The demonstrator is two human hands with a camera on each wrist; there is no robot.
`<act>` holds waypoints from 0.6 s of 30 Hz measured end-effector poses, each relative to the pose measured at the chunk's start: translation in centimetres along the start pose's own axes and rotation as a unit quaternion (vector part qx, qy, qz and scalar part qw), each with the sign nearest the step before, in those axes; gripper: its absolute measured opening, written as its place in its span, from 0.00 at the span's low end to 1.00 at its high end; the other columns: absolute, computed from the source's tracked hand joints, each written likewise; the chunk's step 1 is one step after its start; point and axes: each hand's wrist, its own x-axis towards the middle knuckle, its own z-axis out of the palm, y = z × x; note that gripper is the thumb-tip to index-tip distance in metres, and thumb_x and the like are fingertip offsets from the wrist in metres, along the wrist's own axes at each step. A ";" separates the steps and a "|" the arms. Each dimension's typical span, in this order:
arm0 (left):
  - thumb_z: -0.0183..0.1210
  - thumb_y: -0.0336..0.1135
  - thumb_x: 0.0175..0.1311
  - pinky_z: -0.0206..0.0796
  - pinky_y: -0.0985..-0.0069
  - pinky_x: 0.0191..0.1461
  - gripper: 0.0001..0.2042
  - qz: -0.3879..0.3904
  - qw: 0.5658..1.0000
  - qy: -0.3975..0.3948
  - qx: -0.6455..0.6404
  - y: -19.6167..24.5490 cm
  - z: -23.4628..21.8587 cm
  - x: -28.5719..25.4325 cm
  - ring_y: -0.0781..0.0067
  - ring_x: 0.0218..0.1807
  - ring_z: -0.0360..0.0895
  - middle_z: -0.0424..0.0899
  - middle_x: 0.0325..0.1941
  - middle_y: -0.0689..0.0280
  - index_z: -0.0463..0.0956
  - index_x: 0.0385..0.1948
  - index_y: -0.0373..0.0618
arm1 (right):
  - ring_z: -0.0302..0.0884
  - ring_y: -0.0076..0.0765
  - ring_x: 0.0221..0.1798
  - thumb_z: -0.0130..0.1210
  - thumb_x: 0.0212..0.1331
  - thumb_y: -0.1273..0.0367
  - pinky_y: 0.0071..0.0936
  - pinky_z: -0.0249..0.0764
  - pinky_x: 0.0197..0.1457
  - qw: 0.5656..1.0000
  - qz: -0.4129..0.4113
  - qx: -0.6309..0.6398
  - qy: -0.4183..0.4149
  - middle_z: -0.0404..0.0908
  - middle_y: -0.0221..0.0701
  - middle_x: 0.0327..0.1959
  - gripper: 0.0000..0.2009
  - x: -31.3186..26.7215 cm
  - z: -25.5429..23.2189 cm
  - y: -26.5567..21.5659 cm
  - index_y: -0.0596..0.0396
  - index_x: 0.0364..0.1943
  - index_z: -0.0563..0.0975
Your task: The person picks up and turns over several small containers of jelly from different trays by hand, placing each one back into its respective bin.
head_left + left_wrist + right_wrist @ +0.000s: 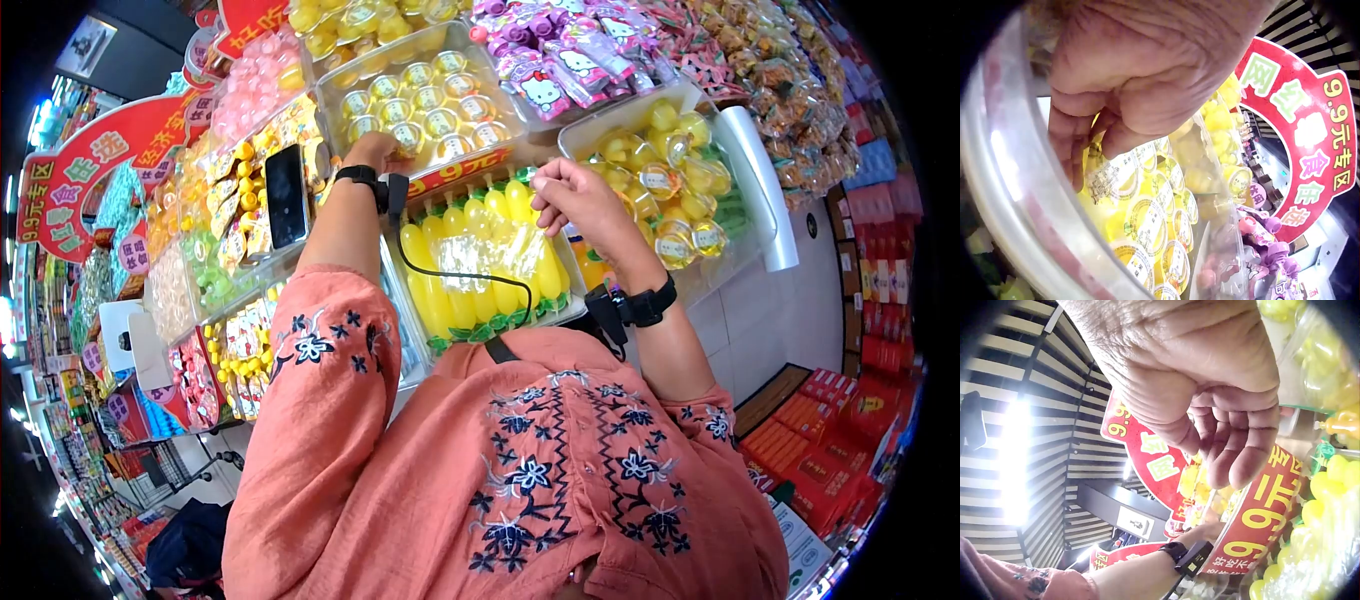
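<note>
My left hand [372,152] reaches into the near left corner of a clear bin [520,118] filled with yellow jelly cups [440,122]. In the left wrist view, its thumb and fingers pinch a lidded jelly cup [1115,178] in the top layer, partly hidden by the hand. My right hand [588,208] hovers over the right side of a bin of long yellow jelly tubes [455,290] with green ends. Its fingers are loosely curled and hold nothing, as the right wrist view shows. Each wrist wears a black strap with a small camera.
A red price strip [1260,519] runs between the two bins. To the right stands a bin of round yellow jellies [690,190]; purple pouches [580,65] lie behind. A black phone [286,197] is at the left, over packaged sweets. A black cable [450,273] crosses the jelly tubes.
</note>
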 end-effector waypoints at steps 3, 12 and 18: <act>0.49 0.22 0.66 0.80 0.57 0.49 0.10 0.000 1.000 0.004 -0.010 0.0 0.2 0.4 0.47 0.45 0.81 0.76 0.48 0.48 0.68 0.46 0.26 | 0.77 0.21 0.26 0.51 0.68 0.63 0.18 0.75 0.28 1.000 0.002 0.001 0.006 0.77 0.29 0.30 0.11 -0.6 0.1 -0.2 0.57 0.41 0.73; 0.54 0.37 0.66 0.79 0.63 0.35 0.16 0.114 0.936 0.000 0.333 0.7 -2.6 -0.5 0.58 0.40 0.83 0.80 0.41 0.57 0.73 0.47 0.32 | 0.77 0.19 0.28 0.52 0.68 0.61 0.18 0.76 0.31 1.000 -0.022 0.003 0.020 0.77 0.27 0.31 0.11 -2.7 -2.5 -0.2 0.56 0.41 0.74; 0.53 0.49 0.69 0.69 0.73 0.46 0.20 0.307 0.940 0.062 0.132 4.2 5.1 -14.3 0.71 0.48 0.79 0.81 0.44 0.65 0.75 0.51 0.41 | 0.77 0.20 0.29 0.53 0.67 0.62 0.19 0.77 0.32 0.996 -0.031 -0.005 0.088 0.78 0.28 0.32 0.12 -5.3 -6.6 -1.2 0.57 0.41 0.74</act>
